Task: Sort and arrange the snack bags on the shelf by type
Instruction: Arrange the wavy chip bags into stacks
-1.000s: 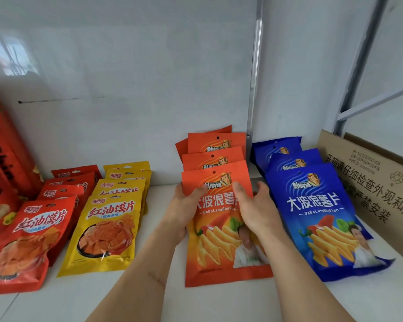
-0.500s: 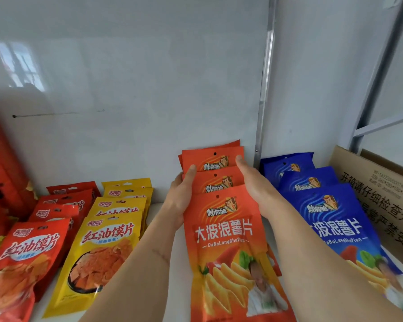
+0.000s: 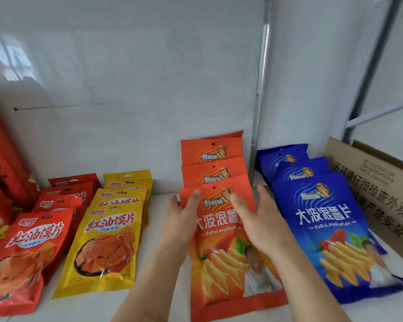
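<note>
Left fingers [image 3: 194,194] straight and loosely together, thumb tip laid on the top-left corner of the front orange bag [image 3: 223,249]; whether it presses or just touches, cannot tell. Right fingers [image 3: 236,201] straight and slightly apart, over the same bag's upper right, beside the printed logo; contact there also unclear. Left hand [image 3: 180,219] and right hand [image 3: 258,219] open, palms turned toward each other, nothing gripped, forearms reaching in from the near edge.

Front orange bag flat on the white shelf [image 3: 163,263], mid-scene, its top overlapping two more orange bags [image 3: 212,163] stepped back toward the far wall, with the corner of a further one showing behind.

Just right of the orange row, past a metal upright [image 3: 261,89], a row of blue bags [image 3: 323,228], three visible, overlapped the same way, largest nearest. Right of those, a cardboard box [image 3: 372,182] with printed black characters, leaning at the shelf's right end.

Left of the orange row, apart from it, a row of yellow bags [image 3: 107,247], stacked front to back. Left again, touching or nearly so, a row of red bags [image 3: 26,256] in the same pattern. At the far left edge, tall red packs [image 3: 2,173], partly cut off.
</note>
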Available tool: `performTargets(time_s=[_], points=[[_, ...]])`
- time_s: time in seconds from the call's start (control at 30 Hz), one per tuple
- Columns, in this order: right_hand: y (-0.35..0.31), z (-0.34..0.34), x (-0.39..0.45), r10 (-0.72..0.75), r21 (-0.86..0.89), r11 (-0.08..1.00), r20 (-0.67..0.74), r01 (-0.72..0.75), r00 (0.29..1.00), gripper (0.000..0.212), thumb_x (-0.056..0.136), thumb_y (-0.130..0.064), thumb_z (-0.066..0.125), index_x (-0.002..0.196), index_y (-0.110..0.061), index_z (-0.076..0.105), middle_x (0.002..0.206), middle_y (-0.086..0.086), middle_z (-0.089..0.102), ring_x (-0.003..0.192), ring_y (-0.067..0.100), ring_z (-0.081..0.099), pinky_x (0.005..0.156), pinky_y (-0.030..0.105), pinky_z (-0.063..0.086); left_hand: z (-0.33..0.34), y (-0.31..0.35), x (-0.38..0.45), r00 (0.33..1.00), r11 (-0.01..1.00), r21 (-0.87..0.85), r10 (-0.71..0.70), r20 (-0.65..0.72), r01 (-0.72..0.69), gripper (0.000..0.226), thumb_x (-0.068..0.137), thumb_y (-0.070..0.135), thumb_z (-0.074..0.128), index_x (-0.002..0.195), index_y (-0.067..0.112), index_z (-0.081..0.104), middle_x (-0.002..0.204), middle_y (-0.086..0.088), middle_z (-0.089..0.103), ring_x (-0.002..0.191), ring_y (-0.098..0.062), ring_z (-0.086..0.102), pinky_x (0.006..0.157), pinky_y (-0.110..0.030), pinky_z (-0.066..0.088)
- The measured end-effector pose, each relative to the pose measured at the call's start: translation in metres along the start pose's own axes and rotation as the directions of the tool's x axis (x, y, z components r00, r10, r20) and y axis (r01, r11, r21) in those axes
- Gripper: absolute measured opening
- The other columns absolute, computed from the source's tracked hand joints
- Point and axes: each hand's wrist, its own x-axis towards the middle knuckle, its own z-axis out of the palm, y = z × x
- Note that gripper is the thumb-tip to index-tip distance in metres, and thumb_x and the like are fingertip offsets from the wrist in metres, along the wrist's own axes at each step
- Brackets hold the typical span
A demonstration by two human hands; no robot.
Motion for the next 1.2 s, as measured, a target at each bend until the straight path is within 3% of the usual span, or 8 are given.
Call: performTargets(time_s=[0.07, 0.17, 0.27, 0.4, 0.67, 0.83, 1.0, 1.2], points=[[0.011, 0.010, -0.011, -0.047, -0.091, 0.995, -0.039, 0.043, 0.998, 0.094, 0.080, -0.080, 0.045, 0.154, -0.029, 0.017, 0.155, -0.001, 0.035, 0.140, 0.022, 0.037, 0.112, 0.047, 0.036, 0.005, -0.010, -0.010, 0.998, 0.999, 0.019, 0.040, 0.038, -0.041, 0.038, 0.092, 0.046, 0.066, 0.122, 0.025, 0.055, 0.111, 0.001, 0.073, 0.091, -0.015, 0.074, 0.078, -0.037, 0.062], [0.023, 0.019, -0.019, -0.098, -0.183, 0.979, -0.057, 0.086, 0.994, 0.090, 0.083, -0.076, 0.045, 0.154, -0.031, 0.014, 0.155, -0.004, 0.032, 0.139, 0.019, 0.038, 0.111, 0.043, 0.038, 0.007, -0.019, -0.004, 0.989, 0.976, 0.156, 0.149, 0.027, -0.151, 0.037, 0.093, 0.040, 0.067, 0.123, 0.025, 0.053, 0.114, 0.003, 0.071, 0.093, -0.014, 0.072, 0.076, -0.032, 0.060], [0.031, 0.021, -0.019, -0.112, -0.212, 0.973, -0.074, 0.094, 0.991, 0.087, 0.087, -0.072, 0.045, 0.155, -0.029, 0.012, 0.154, -0.003, 0.033, 0.136, 0.019, 0.042, 0.105, 0.038, 0.040, 0.010, -0.029, 0.004, 0.976, 0.939, 0.268, 0.216, 0.025, -0.215, 0.043, 0.091, 0.042, 0.068, 0.126, 0.024, 0.052, 0.120, 0.002, 0.068, 0.103, -0.019, 0.069, 0.089, -0.039, 0.057], [0.040, 0.027, -0.014, -0.090, -0.204, 0.977, -0.104, 0.067, 0.991, 0.087, 0.085, -0.074, 0.046, 0.154, -0.031, 0.015, 0.150, -0.004, 0.038, 0.133, 0.019, 0.045, 0.105, 0.039, 0.041, 0.014, -0.034, 0.009, 0.972, 0.925, 0.303, 0.233, 0.029, -0.231, 0.046, 0.091, 0.042, 0.067, 0.129, 0.022, 0.050, 0.124, -0.001, 0.067, 0.109, -0.024, 0.067, 0.096, -0.047, 0.054], [0.037, 0.027, -0.016, -0.065, -0.276, 0.961, -0.127, 0.027, 0.990, 0.086, 0.084, -0.076, 0.044, 0.152, -0.029, 0.022, 0.146, 0.001, 0.044, 0.129, 0.024, 0.049, 0.103, 0.046, 0.043, 0.013, -0.020, -0.006, 0.978, 0.918, 0.339, 0.206, 0.035, -0.206, 0.050, 0.093, 0.042, 0.065, 0.131, 0.015, 0.047, 0.129, -0.006, 0.064, 0.115, -0.029, 0.064, 0.098, -0.043, 0.052], [0.016, 0.019, -0.030, -0.162, -0.511, 0.858, -0.191, 0.043, 0.968, 0.077, 0.089, -0.074, 0.036, 0.145, -0.022, 0.035, 0.149, 0.009, 0.040, 0.134, 0.031, 0.041, 0.109, 0.050, 0.030, -0.015, 0.002, -0.028, 0.956, 0.833, 0.493, 0.293, -0.007, -0.251, 0.074, 0.099, 0.047, 0.054, 0.156, 0.010, 0.025, 0.158, -0.009, 0.035, 0.145, -0.028, 0.036, 0.114, -0.040, 0.034], [-0.023, 0.033, -0.054, -0.325, -0.425, 0.878, -0.193, 0.220, 0.926, 0.064, 0.095, -0.059, 0.042, 0.144, -0.019, 0.040, 0.151, 0.009, 0.038, 0.138, 0.030, 0.036, 0.110, 0.046, 0.031, -0.089, 0.011, -0.031, 0.875, 0.711, 0.659, 0.455, -0.167, -0.245, 0.066, 0.099, 0.038, 0.054, 0.153, 0.008, 0.032, 0.158, -0.012, 0.034, 0.147, -0.030, 0.026, 0.121, -0.043, 0.022], [-0.073, 0.105, -0.067, -0.321, -0.141, 0.934, 0.075, 0.329, 0.944, 0.064, 0.099, -0.047, 0.047, 0.149, -0.010, 0.034, 0.151, 0.012, 0.039, 0.140, 0.027, 0.037, 0.111, 0.034, 0.030, -0.162, 0.014, -0.008, 0.933, 0.727, 0.682, 0.297, -0.205, -0.081, 0.067, 0.096, 0.038, 0.058, 0.151, 0.008, 0.035, 0.152, -0.015, 0.040, 0.142, -0.035, 0.034, 0.117, -0.047, 0.028]])
